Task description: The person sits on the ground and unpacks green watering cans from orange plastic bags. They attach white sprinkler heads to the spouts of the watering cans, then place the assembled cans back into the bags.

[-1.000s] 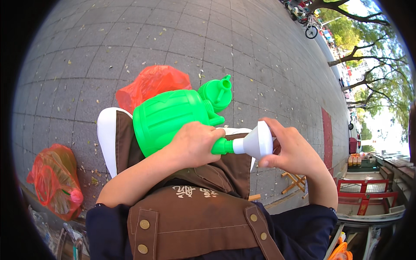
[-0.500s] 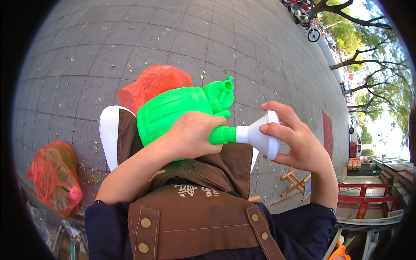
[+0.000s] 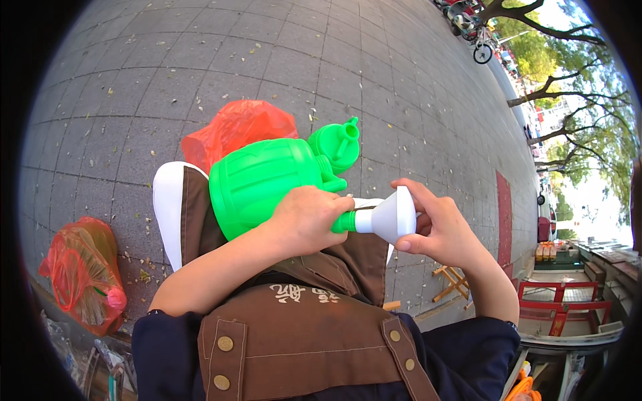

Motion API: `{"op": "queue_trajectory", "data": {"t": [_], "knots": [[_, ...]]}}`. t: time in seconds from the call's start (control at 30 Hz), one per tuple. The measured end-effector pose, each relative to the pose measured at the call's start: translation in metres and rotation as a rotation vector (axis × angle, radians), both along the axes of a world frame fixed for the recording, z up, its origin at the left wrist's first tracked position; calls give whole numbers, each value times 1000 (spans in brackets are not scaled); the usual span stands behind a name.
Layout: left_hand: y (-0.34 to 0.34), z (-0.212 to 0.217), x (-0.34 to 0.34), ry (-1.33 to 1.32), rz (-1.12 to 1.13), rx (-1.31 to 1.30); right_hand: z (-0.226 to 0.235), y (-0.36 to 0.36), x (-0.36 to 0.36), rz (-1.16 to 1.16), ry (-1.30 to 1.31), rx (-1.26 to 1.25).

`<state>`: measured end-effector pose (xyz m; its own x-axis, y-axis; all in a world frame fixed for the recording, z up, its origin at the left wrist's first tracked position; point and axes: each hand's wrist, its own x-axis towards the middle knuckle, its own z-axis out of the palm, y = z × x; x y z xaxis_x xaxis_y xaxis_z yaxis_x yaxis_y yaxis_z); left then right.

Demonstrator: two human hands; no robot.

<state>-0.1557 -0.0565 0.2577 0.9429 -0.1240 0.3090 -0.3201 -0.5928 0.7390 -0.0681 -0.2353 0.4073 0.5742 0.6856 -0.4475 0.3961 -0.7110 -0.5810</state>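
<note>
Lying on its side across my lap is a bright green plastic watering can (image 3: 261,180), its fill-hole cap (image 3: 338,148) hanging off to the side. My left hand (image 3: 309,220) is wrapped around the can's spout, just behind the threaded end. A white cone-shaped sprinkler head (image 3: 389,216) sits on that end, its collar against the green thread. My right hand (image 3: 441,230) holds the wide rim of the sprinkler head between thumb and fingers. How far the collar is screwed on is hard to see.
A red plastic bag (image 3: 241,130) lies on the paving beyond the can. At the left stands another red bag (image 3: 87,274) with things inside. A folding wooden stool (image 3: 451,283) is on the right, with a red-framed cart (image 3: 558,307) farther right.
The sprinkler head has tilted and shifted slightly, and the can has rolled a little on my lap. My right hand's fingers have changed position around the rim.
</note>
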Motion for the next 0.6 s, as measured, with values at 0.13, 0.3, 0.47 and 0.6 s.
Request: {"op": "queue_trajectory", "data": {"t": [0.13,0.3,0.47,0.6], "knots": [[-4,2,-1,-49,-5,-41,11,-1,2,176,-124,-24],[-1,8,0,-49,9,-47,30,10,-2,148,9,-29],[-5,4,-3,-44,-11,-36,12,-6,9,246,-174,-129],[-2,5,-3,-50,18,-31,17,3,2,375,-229,114]]}}
